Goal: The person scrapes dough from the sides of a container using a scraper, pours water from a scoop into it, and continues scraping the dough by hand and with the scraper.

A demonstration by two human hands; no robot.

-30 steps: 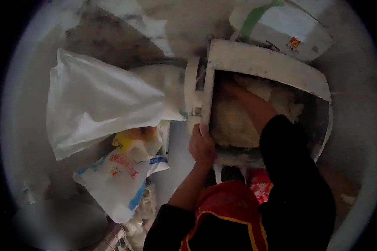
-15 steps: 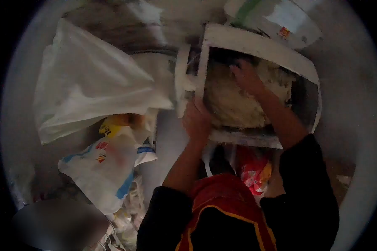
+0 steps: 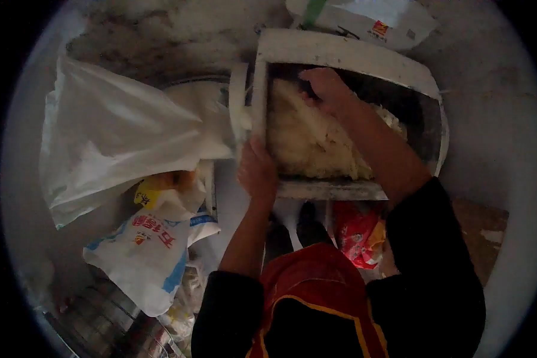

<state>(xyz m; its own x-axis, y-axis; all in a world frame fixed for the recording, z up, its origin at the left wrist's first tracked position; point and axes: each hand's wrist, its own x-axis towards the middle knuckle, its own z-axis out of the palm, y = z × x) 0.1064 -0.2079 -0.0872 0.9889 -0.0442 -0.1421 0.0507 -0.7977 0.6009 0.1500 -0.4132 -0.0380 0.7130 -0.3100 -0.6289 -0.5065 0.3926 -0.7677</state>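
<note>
A pale mass of dough (image 3: 304,134) lies in the tub of a white, box-shaped dough mixer (image 3: 346,53). My left hand (image 3: 258,170) is closed over the near part of the mixer's left rim. Inside the tub, my right hand (image 3: 328,89) is above the far left part of the dough. Its fingers are curled, and what they hold, if anything, is hidden under the hand. Dark gaps show between the dough and the tub's far and right walls.
A large white plastic sheet (image 3: 119,128) covers things to the left. Below it lies a white printed sack (image 3: 143,244). A red bag (image 3: 358,232) sits on the floor under the mixer, beside a brown board (image 3: 477,238). Another white sack (image 3: 376,21) lies behind the mixer.
The view has shifted, so the mixer appears further left. My right hand has moved toward the tub's far left and curled its fingers more. My left hand stays on the rim.
</note>
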